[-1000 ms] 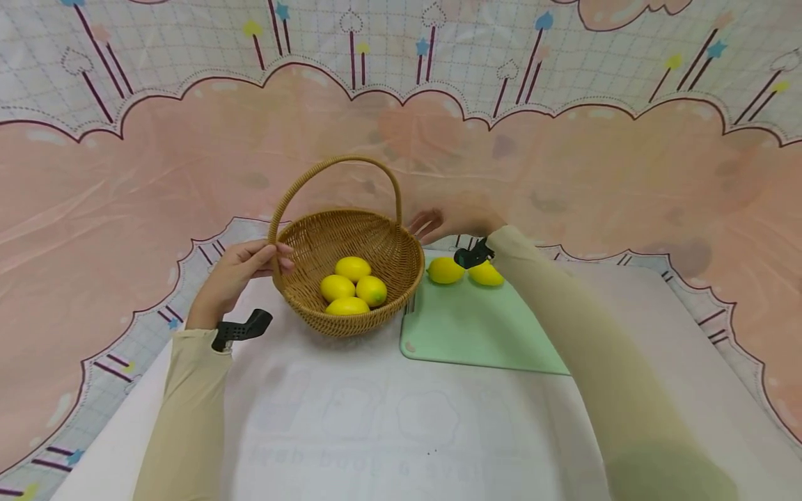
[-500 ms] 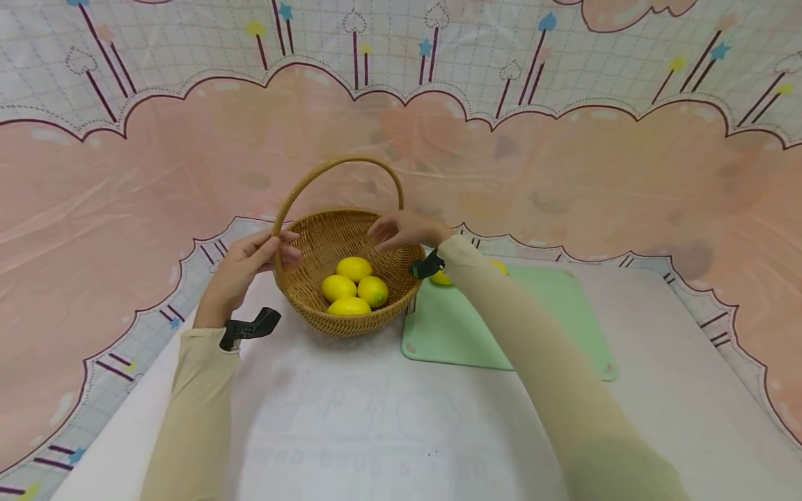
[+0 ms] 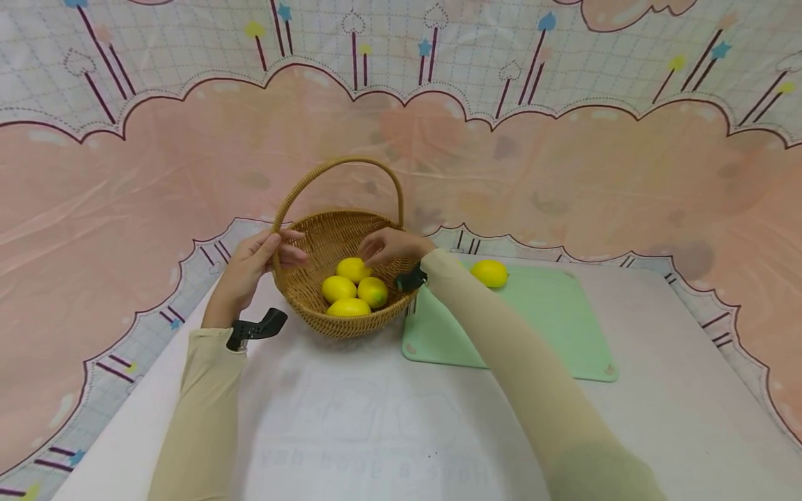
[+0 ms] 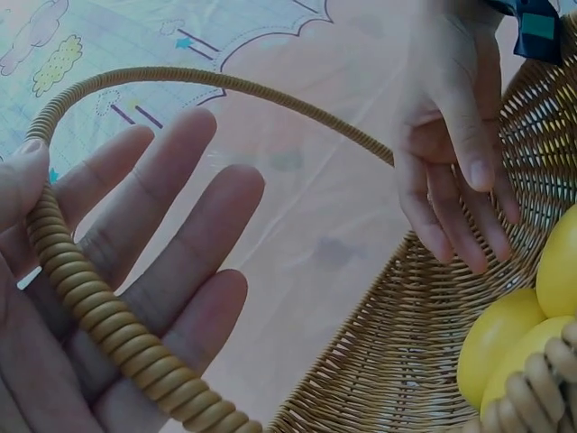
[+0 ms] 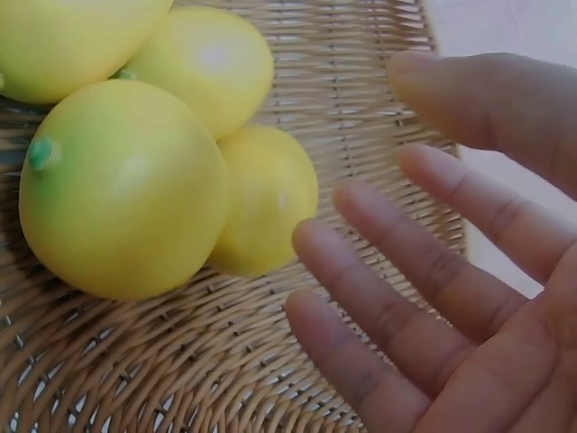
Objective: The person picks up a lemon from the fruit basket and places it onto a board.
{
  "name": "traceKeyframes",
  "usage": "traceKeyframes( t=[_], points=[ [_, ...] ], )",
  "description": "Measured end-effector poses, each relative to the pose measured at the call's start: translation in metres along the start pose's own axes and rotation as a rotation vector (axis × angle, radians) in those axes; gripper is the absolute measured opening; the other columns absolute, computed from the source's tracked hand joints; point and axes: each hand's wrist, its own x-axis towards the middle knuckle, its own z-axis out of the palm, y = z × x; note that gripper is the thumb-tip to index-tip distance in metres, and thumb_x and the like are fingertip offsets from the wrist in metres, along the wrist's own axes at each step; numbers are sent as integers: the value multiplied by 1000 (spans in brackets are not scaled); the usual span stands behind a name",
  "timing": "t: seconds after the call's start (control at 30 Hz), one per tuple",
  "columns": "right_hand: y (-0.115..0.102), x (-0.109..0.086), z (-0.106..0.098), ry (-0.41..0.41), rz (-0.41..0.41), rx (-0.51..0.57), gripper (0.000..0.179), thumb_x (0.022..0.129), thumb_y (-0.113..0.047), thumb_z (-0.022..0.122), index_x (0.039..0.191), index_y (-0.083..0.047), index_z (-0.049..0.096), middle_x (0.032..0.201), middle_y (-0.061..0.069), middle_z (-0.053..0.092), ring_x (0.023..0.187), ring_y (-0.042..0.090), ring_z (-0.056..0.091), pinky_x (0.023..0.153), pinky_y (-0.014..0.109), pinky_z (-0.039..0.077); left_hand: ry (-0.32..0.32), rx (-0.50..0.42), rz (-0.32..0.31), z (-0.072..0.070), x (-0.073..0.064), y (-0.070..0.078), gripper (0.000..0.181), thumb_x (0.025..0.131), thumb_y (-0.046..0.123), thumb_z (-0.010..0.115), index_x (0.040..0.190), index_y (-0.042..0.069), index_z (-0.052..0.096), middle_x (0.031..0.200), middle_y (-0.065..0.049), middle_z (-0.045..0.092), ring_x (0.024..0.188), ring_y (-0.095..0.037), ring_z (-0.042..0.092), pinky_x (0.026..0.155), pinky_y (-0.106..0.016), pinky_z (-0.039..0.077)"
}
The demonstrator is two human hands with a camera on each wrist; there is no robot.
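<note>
A brown wicker basket (image 3: 319,240) with a tall arched handle (image 3: 341,161) stands on the white table, with several yellow lemons (image 3: 372,292) lying together inside. My left hand (image 3: 247,268) holds the base of the handle at the basket's left side; in the left wrist view the thumb lies on the wicker handle (image 4: 135,343), and the other fingers extend behind it. Inside the basket's right part is my right hand (image 3: 397,245), its fingers spread and relaxed beside the lemons. The right wrist view shows nothing between those fingers (image 5: 361,271), just apart from the nearest lemon (image 5: 266,198).
A pale green cutting board (image 3: 539,327) lies to the right of the basket, partly under my right forearm. One lemon (image 3: 490,273) rests near its back edge. A pink patterned cloth (image 3: 564,181) hangs behind the table.
My right hand has moved left from the basket's right rim, then down into the basket towards the lemons. My left hand keeps its place on the handle. The right arm now hides one board lemon.
</note>
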Motion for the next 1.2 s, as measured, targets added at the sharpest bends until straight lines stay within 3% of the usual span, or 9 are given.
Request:
traceKeyframes(
  t=[0.33, 0.53, 0.67, 0.77, 0.83, 0.9, 1.0, 1.07, 1.2],
  points=[
    [-2, 10, 6, -54, 49, -70, 38, 92, -12, 60, 128, -2, 52, 130, 17, 57, 120, 25, 55, 98, 35, 48, 24, 0, -3, 1, -3, 1, 32, 102, 29, 37, 109, 12, 62, 83, 11, 72, 82, -4, 70, 79, -16, 53],
    [-1, 15, 9, -127, 89, -128, 38, 90, -8, 61, 127, -3, 53, 133, 16, 54, 125, 26, 51, 97, 33, 49, 18, -17, 3, 2, -3, -1, 28, 102, 29, 37, 105, 20, 64, 82, 11, 72, 81, -4, 70, 78, -17, 54],
    [0, 19, 12, -164, 120, -161, 42, 89, -5, 62, 129, -6, 53, 136, 14, 52, 128, 24, 49, 96, 30, 49, 12, -21, 14, 2, -3, -2, 30, 102, 28, 37, 106, 16, 64, 83, 10, 72, 81, -4, 70, 78, -17, 54],
    [1, 20, 13, -200, 147, -179, 46, 88, -4, 62, 133, -9, 51, 141, 11, 48, 103, 16, 58, 80, 22, 51, 9, -18, 16, 1, -3, -3, 31, 102, 28, 37, 108, 11, 63, 83, 10, 72, 82, -5, 70, 78, -17, 54],
    [2, 20, 13, -218, 172, -175, 48, 88, -3, 62, 134, -12, 50, 144, 11, 45, 80, 12, 51, 67, 19, 45, 9, -15, 12, 1, -3, -2, 31, 102, 28, 37, 108, 11, 63, 83, 10, 72, 81, -5, 70, 78, -18, 54],
    [3, 20, 13, -235, 194, -189, 51, 88, -3, 63, 136, -14, 49, 146, 11, 43, 78, 10, 45, 62, 20, 41, 11, -7, 6, 1, -3, -2, 31, 102, 29, 37, 108, 12, 62, 83, 10, 72, 81, -5, 70, 78, -18, 55],
    [5, 21, 13, -268, 207, -198, 56, 87, -3, 64, 139, -15, 46, 148, 12, 39, 105, 14, 53, 73, 21, 46, 13, -6, -1, 0, -2, -1, 32, 101, 30, 38, 108, 11, 62, 83, 10, 72, 81, -5, 70, 78, -18, 55],
    [6, 22, 13, -292, 207, -189, 59, 87, -3, 64, 141, -14, 43, 150, 14, 35, 132, 20, 42, 89, 24, 48, 13, -7, -2, 0, -2, -1, 32, 101, 31, 38, 108, 11, 62, 83, 10, 72, 81, -5, 70, 77, -18, 55],
    [8, 25, 14, -317, 205, -159, 61, 87, 0, 63, 143, -12, 40, 152, 15, 30, 140, 28, 31, 103, 33, 44, 11, -26, 3, 1, -2, -1, 29, 101, 29, 38, 105, 16, 64, 82, 9, 72, 80, -5, 70, 77, -18, 55]
  ],
)
